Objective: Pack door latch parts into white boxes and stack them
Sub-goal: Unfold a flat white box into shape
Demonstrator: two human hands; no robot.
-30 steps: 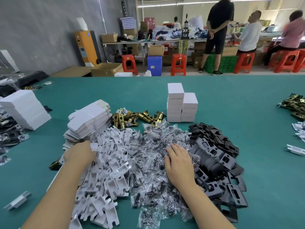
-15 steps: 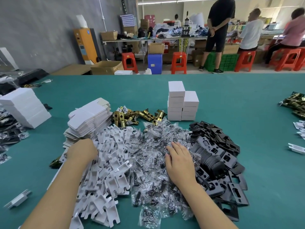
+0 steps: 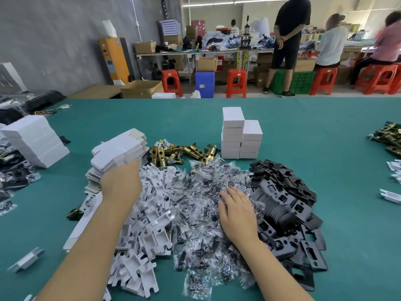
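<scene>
My left hand (image 3: pixel 121 185) hovers, blurred by motion, at the near edge of a stack of flat unfolded white boxes (image 3: pixel 117 153), fingers stretched toward it and holding nothing. My right hand (image 3: pixel 238 213) lies flat on a heap of clear screw bags (image 3: pixel 201 187). A pile of white card inserts (image 3: pixel 152 227) lies between the hands. Black strike plates (image 3: pixel 286 192) are heaped to the right. Brass latches (image 3: pixel 173 152) lie behind the piles. Two stacks of packed white boxes (image 3: pixel 238 137) stand behind them on the green table (image 3: pixel 325 148).
A block of white boxes (image 3: pixel 36 140) and bagged black parts (image 3: pixel 15 174) sit at far left. More brass latches (image 3: pixel 388 135) and white inserts (image 3: pixel 392 195) lie at the right edge. People, red stools and cartons are beyond the table.
My left hand has lifted off the white inserts and moved forward and right toward the flat box stack. My right hand stays on the screw bags.
</scene>
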